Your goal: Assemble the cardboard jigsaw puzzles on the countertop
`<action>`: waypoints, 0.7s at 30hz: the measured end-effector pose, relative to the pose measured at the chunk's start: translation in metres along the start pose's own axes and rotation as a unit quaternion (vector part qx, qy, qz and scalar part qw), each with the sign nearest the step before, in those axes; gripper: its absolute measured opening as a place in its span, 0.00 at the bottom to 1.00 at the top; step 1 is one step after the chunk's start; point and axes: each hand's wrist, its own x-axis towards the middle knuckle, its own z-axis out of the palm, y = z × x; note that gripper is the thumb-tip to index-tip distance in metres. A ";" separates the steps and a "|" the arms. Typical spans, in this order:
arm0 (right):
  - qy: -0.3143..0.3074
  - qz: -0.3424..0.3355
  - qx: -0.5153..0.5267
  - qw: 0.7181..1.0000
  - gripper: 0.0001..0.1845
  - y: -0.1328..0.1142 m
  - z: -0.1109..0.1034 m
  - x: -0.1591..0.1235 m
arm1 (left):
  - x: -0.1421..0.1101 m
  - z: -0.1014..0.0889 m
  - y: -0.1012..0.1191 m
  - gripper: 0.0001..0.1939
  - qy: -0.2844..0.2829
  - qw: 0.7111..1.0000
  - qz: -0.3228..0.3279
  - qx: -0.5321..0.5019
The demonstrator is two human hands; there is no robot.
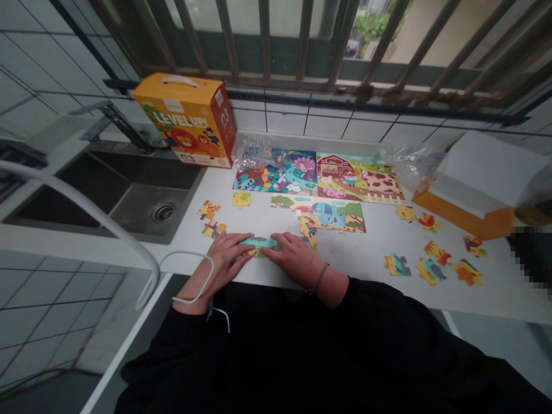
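My left hand [226, 261] and my right hand [293, 259] lie palm down on the white countertop [371, 276], fingertips meeting over a teal-edged jigsaw piece [259, 246]. Its surface is mostly hidden beneath my fingers. Just beyond my right hand sits a partly assembled jigsaw puzzle [319, 215]. Loose pieces [209, 210] lie left of it, and several others [431, 267] are scattered to the right. Farther back, a finished ocean-scene puzzle [276, 171] adjoins a finished farm-scene puzzle [357, 178]. A white cord [200, 282] loops around my left wrist.
A steel sink [133, 198] and faucet [121, 123] are on the left, with an orange "LEVEL UP!" puzzle box [185, 119] behind them. Clear plastic bags [254, 150] lie along the back wall. An orange-and-white box lid [478, 184] stands at right, beneath a barred window [302, 40].
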 end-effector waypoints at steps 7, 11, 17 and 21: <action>-0.007 -0.011 0.004 1.000 0.20 -0.002 -0.002 0.001 | -0.001 0.003 0.012 0.15 0.014 1.000 -0.005 0.009; -0.005 -0.015 -0.007 1.000 0.19 -0.004 -0.003 -0.001 | 0.001 0.006 0.016 0.14 0.018 0.999 -0.011 0.037; 0.018 -0.008 -0.004 1.000 0.21 -0.013 0.004 -0.006 | 0.010 0.010 0.020 0.12 0.045 0.997 -0.024 0.051; 0.021 0.008 0.001 1.000 0.22 -0.020 0.009 -0.009 | 0.022 0.017 0.034 0.11 0.071 0.990 -0.069 0.096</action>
